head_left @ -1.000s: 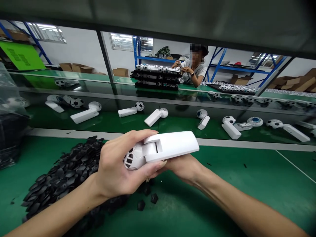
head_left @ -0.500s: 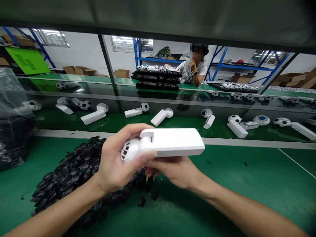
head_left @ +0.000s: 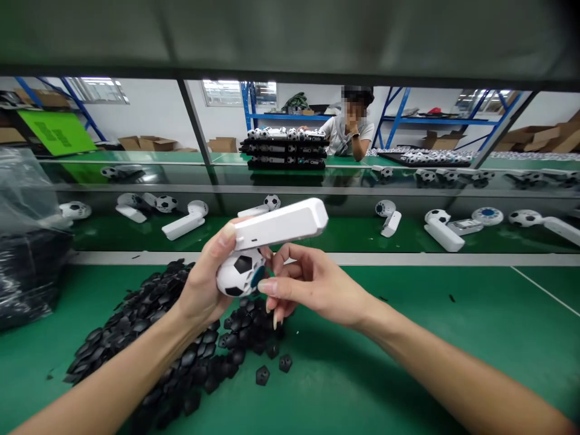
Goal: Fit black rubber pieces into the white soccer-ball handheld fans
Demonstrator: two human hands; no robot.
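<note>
My left hand [head_left: 209,277] is closed around a white folding handheld fan [head_left: 281,223] with a soccer-ball head [head_left: 236,273]. The handle lies over the ball, slanting up to the right, and a blue disc shows on the ball's right side. My right hand [head_left: 312,279] is at that side, fingers curled, with the thumb tip against the ball near the disc. Whether its fingertips pinch a small piece cannot be made out. Below both hands spreads a pile of black pentagon pieces [head_left: 136,329], with a loose pentagon piece [head_left: 262,375] at its right.
Behind a pale rail [head_left: 408,259], several similar fans, one a white fan [head_left: 185,223], lie on a green strip. A clear plastic bag [head_left: 27,241] of dark pieces stands at left. Across the bench, a person [head_left: 348,130] sits beside stacked black trays [head_left: 285,151].
The fan has turned in my left hand: its handle now tilts up and the ball with the blue disc shows below. My right hand has come out from under it to the ball's right side.
</note>
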